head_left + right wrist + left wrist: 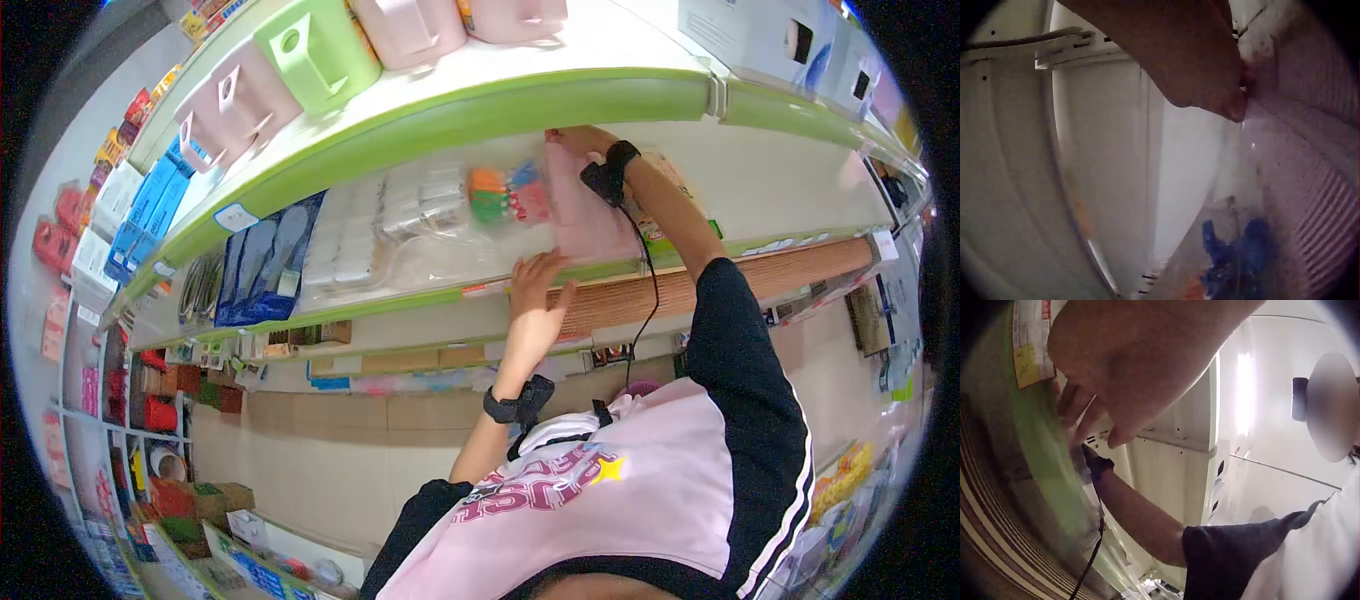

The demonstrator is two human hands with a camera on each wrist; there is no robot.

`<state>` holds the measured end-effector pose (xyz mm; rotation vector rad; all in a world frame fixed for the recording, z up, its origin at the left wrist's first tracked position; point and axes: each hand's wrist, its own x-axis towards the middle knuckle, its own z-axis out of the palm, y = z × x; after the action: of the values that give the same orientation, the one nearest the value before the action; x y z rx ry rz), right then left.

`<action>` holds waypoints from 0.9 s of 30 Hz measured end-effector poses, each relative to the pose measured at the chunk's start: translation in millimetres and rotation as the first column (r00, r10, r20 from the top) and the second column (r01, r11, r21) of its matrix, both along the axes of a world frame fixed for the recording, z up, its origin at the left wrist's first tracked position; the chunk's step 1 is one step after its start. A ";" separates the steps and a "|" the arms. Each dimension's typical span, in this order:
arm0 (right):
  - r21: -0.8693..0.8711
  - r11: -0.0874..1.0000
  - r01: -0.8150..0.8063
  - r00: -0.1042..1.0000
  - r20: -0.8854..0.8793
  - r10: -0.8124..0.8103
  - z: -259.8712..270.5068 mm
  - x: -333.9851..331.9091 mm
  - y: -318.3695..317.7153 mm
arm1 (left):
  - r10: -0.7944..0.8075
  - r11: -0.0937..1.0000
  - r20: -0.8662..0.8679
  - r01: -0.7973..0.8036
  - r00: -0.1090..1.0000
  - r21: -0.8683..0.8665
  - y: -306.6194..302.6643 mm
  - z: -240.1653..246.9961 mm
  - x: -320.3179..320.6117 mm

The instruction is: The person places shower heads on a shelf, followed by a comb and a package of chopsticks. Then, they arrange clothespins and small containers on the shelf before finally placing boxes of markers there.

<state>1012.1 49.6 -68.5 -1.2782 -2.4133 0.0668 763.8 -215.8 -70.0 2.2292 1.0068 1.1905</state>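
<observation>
A pink ribbed sheet [590, 215] lies across the middle shelf, running from its front edge toward the back. At the far end, my right hand [582, 140] pinches its edge; the right wrist view shows the fingertips [1236, 112] on the pink ribbed material. My left hand [538, 305] is at the shelf's front lip, fingers extended, fingertips by the sheet's near corner. Left of the sheet lie colourful pieces [508, 195] in orange, green, blue and red, in clear wrapping. Blue pieces [1238, 259] show beside the sheet in the right wrist view.
Clear plastic packs [370, 225] and dark blue packs [268, 258] fill the shelf's left part. The upper shelf's green edge [480, 108] overhangs my right hand, with pink and green holders [318, 55] above. A brown striped roll [720, 290] runs below the front lip.
</observation>
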 end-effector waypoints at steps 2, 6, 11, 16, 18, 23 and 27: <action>0.002 1.000 0.020 1.000 -0.006 -0.020 2.1 3.8 -3.2 | -0.008 1.000 -0.003 0.008 1.000 0.005 0.6 -0.3 1.4; 0.009 0.999 0.048 0.999 -0.018 -0.048 -0.2 1.7 -4.2 | 0.001 1.000 0.011 -0.002 1.000 0.011 -1.4 1.0 3.6; 0.000 0.999 -0.037 0.999 -0.020 0.037 -3.2 0.6 5.4 | 0.015 1.000 0.008 -0.015 1.000 0.023 0.4 -6.5 6.8; -0.037 0.995 0.093 0.994 0.067 -0.090 5.8 -11.4 -5.0 | 0.026 0.998 -0.004 -0.026 1.000 0.057 -5.2 1.8 4.8; -0.066 0.998 0.020 0.997 -0.076 -0.025 29.2 -11.9 -26.9 | 0.010 0.999 0.002 -0.010 1.000 0.052 -6.2 4.4 3.9; -0.169 0.980 -0.107 0.941 -0.336 0.044 93.5 0.0 -150.5 | 0.020 1.000 0.218 -0.017 0.976 -0.020 -30.2 15.9 -13.9; -0.283 0.958 -0.048 0.921 -0.384 -0.067 117.7 27.3 -290.9 | 0.180 0.924 0.430 -0.002 0.885 -0.382 -40.7 -22.8 -20.5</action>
<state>1039.5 -241.4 49.3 -1.2534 -2.0995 0.6330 743.3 -256.4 -92.8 1.5218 1.0409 1.3512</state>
